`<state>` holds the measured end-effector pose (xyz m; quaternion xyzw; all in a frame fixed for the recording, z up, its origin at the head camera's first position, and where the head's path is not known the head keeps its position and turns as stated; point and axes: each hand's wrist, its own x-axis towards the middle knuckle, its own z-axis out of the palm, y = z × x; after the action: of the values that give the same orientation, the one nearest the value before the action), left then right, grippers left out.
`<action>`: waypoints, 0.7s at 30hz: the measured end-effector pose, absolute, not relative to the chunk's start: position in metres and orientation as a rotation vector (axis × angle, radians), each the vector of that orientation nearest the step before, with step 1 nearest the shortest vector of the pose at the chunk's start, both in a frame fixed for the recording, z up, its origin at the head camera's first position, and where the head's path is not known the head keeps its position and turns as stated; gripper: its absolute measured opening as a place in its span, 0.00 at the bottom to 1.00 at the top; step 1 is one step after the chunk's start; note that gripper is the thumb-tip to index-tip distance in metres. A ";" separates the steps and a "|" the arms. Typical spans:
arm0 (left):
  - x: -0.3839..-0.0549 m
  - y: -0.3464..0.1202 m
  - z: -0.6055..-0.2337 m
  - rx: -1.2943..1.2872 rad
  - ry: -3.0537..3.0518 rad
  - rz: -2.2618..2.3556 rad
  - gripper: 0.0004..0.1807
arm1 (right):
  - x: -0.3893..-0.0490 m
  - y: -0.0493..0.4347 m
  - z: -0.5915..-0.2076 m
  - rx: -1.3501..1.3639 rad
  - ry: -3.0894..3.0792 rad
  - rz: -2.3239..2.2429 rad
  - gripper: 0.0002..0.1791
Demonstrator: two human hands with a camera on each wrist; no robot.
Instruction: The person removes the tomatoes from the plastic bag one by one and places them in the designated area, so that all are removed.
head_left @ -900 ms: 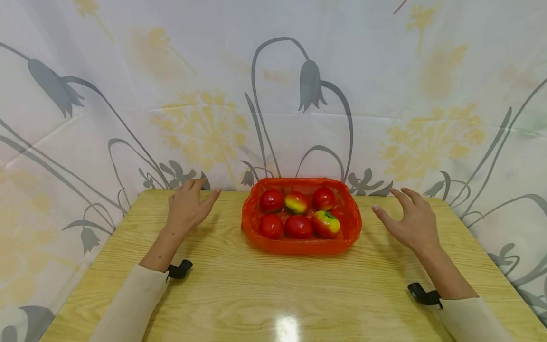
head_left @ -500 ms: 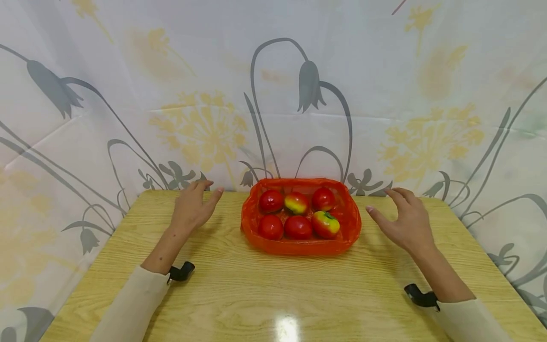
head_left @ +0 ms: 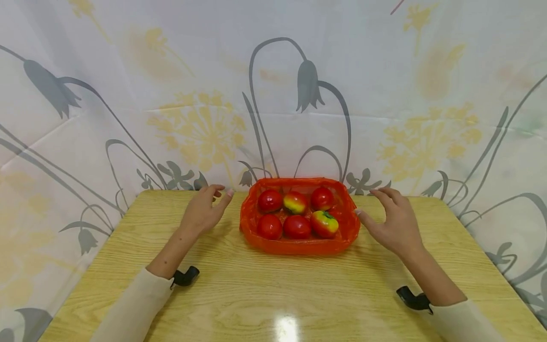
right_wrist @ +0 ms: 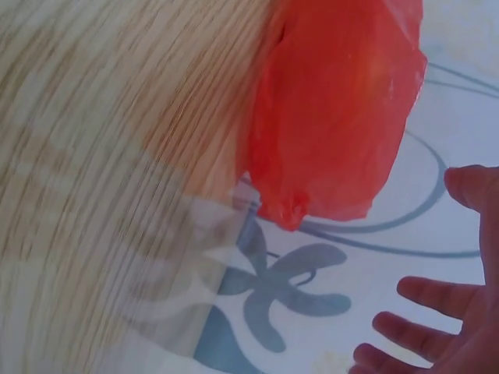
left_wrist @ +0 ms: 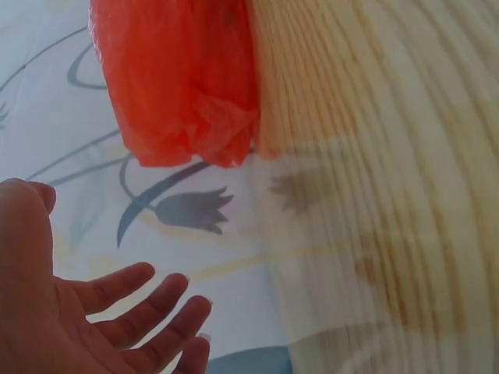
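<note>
A basket wrapped in red plastic film (head_left: 290, 247) stands near the back of the table, holding several red fruits (head_left: 297, 227), some with yellow patches; one fruit (head_left: 325, 224) shows a green stem top. To its left, my left hand (head_left: 204, 211) hovers with relaxed fingers and spread thumb, apart from the basket. My right hand (head_left: 395, 223) is at the other side, its thumb tip close to the basket's right rim; contact cannot be told in the head view. In the left wrist view the red wrapping (left_wrist: 183, 86) is apart from the hand. A gap also shows beside the wrapping (right_wrist: 335, 117) in the right wrist view.
The wooden table (head_left: 256, 299) reaches back to a wall cloth (head_left: 192, 61) printed with grey and yellow flowers. Black wrist cameras sit at both cuffs, the left camera (head_left: 186, 276) and the right camera (head_left: 412, 299).
Both hands have moved inward toward the basket, the left hand to the right and the right hand to the left. The basket and fruits stay in place.
</note>
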<state>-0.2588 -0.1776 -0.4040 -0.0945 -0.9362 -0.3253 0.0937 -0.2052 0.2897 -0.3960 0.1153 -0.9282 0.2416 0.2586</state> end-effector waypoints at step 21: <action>-0.251 -0.150 -0.413 -0.338 -2.692 -1.019 0.27 | -0.200 0.252 -0.401 0.445 -2.507 0.642 0.34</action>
<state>-0.2512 -0.1496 -0.4130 -0.1157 -0.9220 -0.3490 0.1216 -0.2004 0.2518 -0.4009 0.1638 -0.9231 0.2365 0.2551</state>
